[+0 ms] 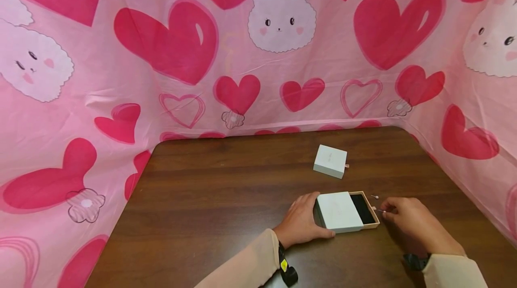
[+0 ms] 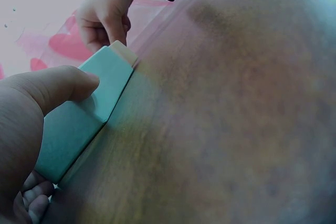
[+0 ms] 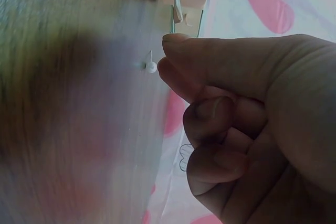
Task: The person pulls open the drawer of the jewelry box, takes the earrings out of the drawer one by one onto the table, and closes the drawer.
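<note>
My left hand [image 1: 300, 223] grips a white sliding box [image 1: 341, 211] on the table, thumb along its near side and fingers behind its left end. The box's inner drawer [image 1: 366, 209] is pulled partly out to the right and shows a black lining. Just off the drawer's ribbon tab [image 3: 177, 6], my right hand [image 1: 416, 221] pinches a thin metal pin [image 1: 380, 210] between thumb and forefinger. Its other fingers are curled in, and the pin's far end is hidden by the fingertips. A pearl stud earring [image 3: 151, 66] lies on the table close to these fingertips.
A second white box [image 1: 330, 161] with a small ribbon tab sits farther back on the brown wooden table [image 1: 226, 189]. Pink fabric [image 1: 242, 61] printed with hearts and rabbits stands around the table's back and sides.
</note>
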